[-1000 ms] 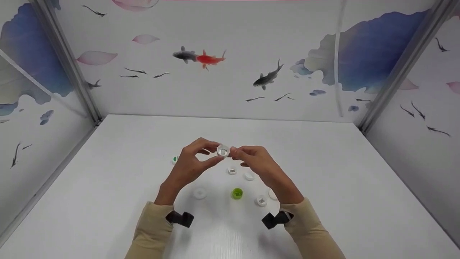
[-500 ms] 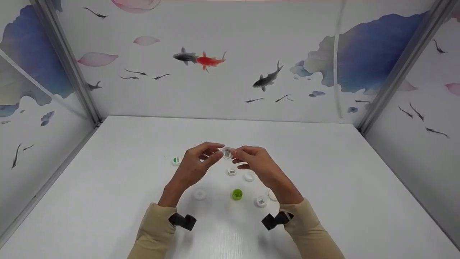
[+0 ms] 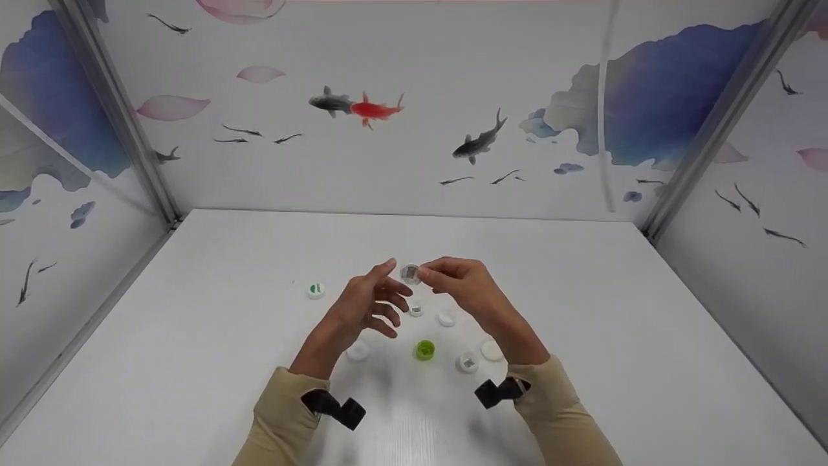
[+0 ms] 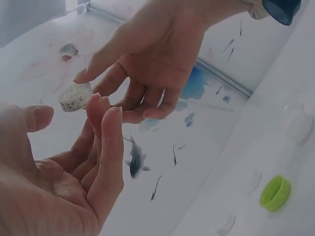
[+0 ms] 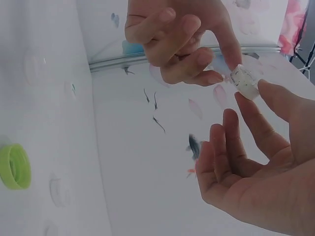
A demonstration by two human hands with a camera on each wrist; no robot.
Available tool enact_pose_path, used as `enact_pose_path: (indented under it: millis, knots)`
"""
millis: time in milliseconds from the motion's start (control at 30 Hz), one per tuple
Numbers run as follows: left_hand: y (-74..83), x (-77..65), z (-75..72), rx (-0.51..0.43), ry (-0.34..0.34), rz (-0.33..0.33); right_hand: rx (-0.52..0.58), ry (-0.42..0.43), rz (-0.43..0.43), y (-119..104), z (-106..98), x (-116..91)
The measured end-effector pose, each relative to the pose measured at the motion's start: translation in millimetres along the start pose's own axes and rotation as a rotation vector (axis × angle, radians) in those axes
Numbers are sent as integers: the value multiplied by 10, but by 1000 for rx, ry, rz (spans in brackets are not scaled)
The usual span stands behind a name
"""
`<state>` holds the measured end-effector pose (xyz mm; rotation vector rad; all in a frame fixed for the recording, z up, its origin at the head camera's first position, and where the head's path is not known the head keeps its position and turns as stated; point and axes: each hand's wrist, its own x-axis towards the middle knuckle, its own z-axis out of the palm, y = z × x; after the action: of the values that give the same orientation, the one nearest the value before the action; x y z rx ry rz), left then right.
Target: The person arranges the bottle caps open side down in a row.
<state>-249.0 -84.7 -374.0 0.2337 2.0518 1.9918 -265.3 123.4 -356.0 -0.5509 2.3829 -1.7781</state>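
My right hand (image 3: 462, 285) pinches a small whitish bottle cap (image 3: 410, 274) between thumb and index finger, above the table. In the right wrist view, dark printing runs round the side of that cap (image 5: 244, 82). My left hand (image 3: 365, 304) is just left of it, thumb raised and the other fingers loosely spread, holding nothing. From the left wrist camera, the left hand (image 4: 74, 182) lies below the cap, its fingertips close to it, while the right hand (image 4: 152, 64) comes in from above.
On the white table (image 3: 246, 362) lie a green bottle cap (image 3: 425, 350), a white cap with a green mark (image 3: 315, 290) and several other whitish caps, such as the front right one (image 3: 468, 362). Printed panels (image 3: 401, 168) wall the table at the back and sides.
My left hand has let go of the cap and turned, its fingers spreading and dropping lower. My right hand keeps the cap, nearly in place.
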Motion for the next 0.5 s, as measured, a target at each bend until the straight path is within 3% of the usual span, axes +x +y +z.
enact_pose_path:
  millis: [500]
  knots:
    - [-30,32,-31,-16,-45,37,-29,-22,-5,29,9,6]
